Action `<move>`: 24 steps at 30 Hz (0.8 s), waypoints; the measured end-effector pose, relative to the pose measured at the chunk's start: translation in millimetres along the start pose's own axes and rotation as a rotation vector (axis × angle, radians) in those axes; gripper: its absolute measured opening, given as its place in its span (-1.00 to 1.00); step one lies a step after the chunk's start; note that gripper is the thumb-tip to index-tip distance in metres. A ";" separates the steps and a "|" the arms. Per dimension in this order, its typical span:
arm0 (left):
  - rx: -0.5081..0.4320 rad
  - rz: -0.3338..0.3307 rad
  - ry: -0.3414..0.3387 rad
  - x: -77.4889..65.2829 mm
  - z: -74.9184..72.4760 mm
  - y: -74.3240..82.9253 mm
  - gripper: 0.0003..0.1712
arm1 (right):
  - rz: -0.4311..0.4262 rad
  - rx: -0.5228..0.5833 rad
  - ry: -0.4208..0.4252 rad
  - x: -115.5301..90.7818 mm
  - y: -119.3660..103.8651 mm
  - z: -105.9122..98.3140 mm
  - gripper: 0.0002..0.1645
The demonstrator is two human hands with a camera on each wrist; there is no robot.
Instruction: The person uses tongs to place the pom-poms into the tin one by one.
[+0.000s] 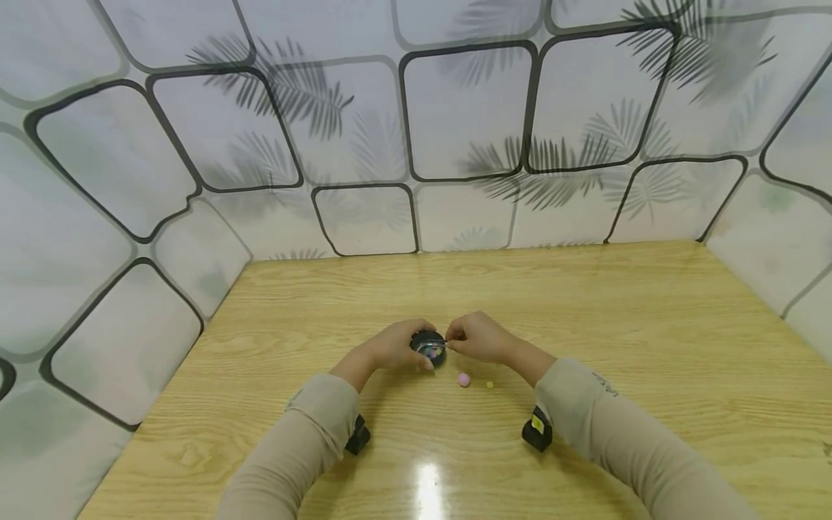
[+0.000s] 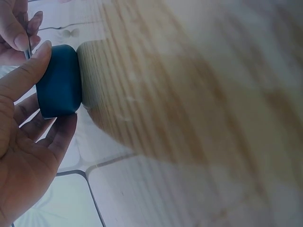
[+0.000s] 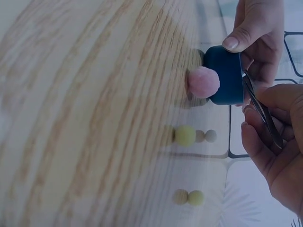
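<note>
Right fingers (image 3: 258,145) pinch tweezers (image 3: 269,125); left fingers (image 2: 62,136) grip the cup (image 2: 59,82) beside them — tweezers snagging its rim could spill the colourful bits (image 1: 432,352).

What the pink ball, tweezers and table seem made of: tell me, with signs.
Pink ball: probably fuzzy fibre, matte; its surface looks furry. Tweezers: likely metal, smooth; slim arms show a faint sheen. Table: wood or wood-look laminate, glossy; grain and a bright reflection show.
</note>
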State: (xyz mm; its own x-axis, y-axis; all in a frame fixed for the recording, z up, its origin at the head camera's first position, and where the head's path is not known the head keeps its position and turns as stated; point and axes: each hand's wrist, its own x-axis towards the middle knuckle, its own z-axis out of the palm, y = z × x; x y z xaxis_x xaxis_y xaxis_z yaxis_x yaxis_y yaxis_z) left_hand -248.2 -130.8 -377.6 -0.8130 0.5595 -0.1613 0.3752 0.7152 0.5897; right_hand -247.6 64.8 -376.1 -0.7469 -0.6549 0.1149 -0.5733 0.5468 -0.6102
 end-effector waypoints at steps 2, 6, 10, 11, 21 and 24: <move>0.002 0.000 -0.003 0.3 0.0 0.3 -0.32 | -0.004 -0.009 0.001 -0.3 0.3 -0.6 -0.92; 0.005 -0.007 -0.006 0.6 -0.3 0.9 -0.32 | -0.013 -0.037 0.008 -0.8 0.8 -1.8 -0.93; 0.004 -0.018 -0.003 0.9 -0.8 1.5 -0.33 | -0.008 -0.059 0.010 -3.0 0.0 -4.7 -0.92; 0.003 -0.019 -0.003 1.0 -0.8 1.5 -0.33 | -0.006 -0.063 0.011 -4.0 -0.5 -5.9 -0.92; -0.001 -0.016 -0.004 1.3 -2.0 2.4 -0.31 | -0.018 -0.054 0.046 -17.1 0.5 -17.6 -0.93; -0.003 -0.017 -0.005 1.2 -2.2 3.0 -0.30 | -0.013 -0.044 0.062 -22.0 3.8 -20.1 -0.92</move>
State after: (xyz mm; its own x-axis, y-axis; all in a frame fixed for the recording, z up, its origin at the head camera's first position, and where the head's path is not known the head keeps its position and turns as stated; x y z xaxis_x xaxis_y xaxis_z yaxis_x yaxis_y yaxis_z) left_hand -249.1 -128.9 -374.3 -0.8171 0.5492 -0.1751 0.3600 0.7234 0.5891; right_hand -240.1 91.8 -365.2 -0.7579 -0.6294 0.1714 -0.5963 0.5620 -0.5731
